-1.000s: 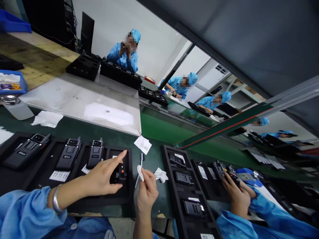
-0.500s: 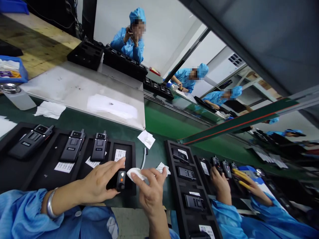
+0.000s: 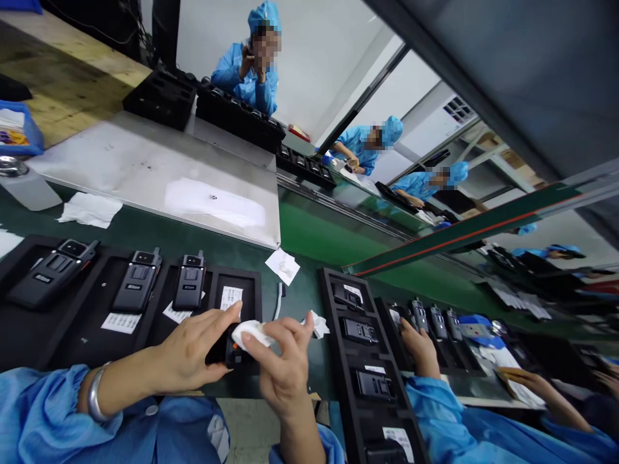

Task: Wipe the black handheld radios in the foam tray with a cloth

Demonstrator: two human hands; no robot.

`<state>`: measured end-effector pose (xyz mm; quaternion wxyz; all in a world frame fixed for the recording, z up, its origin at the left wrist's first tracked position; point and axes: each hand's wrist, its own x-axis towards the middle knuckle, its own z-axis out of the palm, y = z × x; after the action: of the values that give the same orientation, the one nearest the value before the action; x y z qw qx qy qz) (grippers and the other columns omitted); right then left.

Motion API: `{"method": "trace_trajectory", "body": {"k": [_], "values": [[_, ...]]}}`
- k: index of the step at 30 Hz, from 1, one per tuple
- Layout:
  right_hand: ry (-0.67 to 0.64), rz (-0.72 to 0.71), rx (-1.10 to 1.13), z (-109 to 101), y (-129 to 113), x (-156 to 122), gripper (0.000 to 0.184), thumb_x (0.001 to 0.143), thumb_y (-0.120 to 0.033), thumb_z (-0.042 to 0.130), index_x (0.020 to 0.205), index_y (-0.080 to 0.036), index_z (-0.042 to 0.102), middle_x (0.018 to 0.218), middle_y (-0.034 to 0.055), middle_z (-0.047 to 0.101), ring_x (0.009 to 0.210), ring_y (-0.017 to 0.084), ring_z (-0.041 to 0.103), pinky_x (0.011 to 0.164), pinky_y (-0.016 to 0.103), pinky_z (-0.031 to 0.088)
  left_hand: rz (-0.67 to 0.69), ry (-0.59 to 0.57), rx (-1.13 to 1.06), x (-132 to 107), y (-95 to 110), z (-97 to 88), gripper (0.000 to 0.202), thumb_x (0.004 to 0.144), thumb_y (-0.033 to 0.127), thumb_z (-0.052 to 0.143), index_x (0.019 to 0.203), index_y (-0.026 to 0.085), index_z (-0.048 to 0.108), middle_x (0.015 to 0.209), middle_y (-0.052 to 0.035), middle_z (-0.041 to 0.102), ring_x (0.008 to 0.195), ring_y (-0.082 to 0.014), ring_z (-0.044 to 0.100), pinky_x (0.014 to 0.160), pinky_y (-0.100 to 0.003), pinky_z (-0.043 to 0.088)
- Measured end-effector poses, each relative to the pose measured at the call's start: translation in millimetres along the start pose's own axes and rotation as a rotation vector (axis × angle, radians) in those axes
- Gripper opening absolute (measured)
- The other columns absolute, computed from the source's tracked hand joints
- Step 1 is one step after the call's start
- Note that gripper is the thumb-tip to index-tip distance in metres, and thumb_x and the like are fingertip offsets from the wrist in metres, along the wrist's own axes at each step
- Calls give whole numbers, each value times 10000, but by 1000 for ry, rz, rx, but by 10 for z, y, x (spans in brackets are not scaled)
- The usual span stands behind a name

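Note:
My left hand (image 3: 193, 351) is wrapped around a small black handheld radio (image 3: 227, 353) with an orange button, held on its side over the near end of a black foam tray (image 3: 246, 283). My right hand (image 3: 280, 364) pinches a white wipe (image 3: 246, 332) and presses it against the side of that radio. Three more black radios (image 3: 189, 289) lie in the slots of the same tray to the left, with white labels (image 3: 120, 322) beside them.
A second black tray (image 3: 333, 322) with radios lies to the right, where a co-worker's hand (image 3: 418, 345) in a blue sleeve rests on another tray. White wipes (image 3: 283, 265) lie on the green belt (image 3: 319, 248). A metal plate (image 3: 145, 174) sits behind. Other blue-suited workers sit beyond.
My left hand has lifted the radio from its slot and turned it on its side. My right hand has brought the wipe left onto it. The co-worker's hands have shifted.

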<state>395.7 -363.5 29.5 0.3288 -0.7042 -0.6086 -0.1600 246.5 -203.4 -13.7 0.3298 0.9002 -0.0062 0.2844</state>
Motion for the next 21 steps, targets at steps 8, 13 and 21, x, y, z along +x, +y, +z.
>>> {"method": "trace_trajectory", "body": {"k": [8,13,21], "values": [[-32,73,-139,56,271,-177,418,928,-54,467,1097,-338,723,1025,17,642,1024,216,505,1109,677,135,-18,2,13,8,-28,-9,1000,808,195,667,1603,172,62,1301,-162,631,1136,-270,650,933,-395,588],[68,222,-119,71,433,-564,437,933,-67,445,1197,-312,693,1041,49,604,996,222,544,1001,518,337,-231,53,159,214,26,66,1007,826,274,674,1599,215,32,1301,-151,604,1137,-289,642,912,-400,573],[100,112,-189,301,554,-1046,648,872,-58,499,1408,-416,549,948,52,647,835,262,635,803,433,432,-586,-167,445,1003,-164,156,885,834,365,684,1535,14,272,1015,-210,657,855,-347,693,706,-429,542]]}}
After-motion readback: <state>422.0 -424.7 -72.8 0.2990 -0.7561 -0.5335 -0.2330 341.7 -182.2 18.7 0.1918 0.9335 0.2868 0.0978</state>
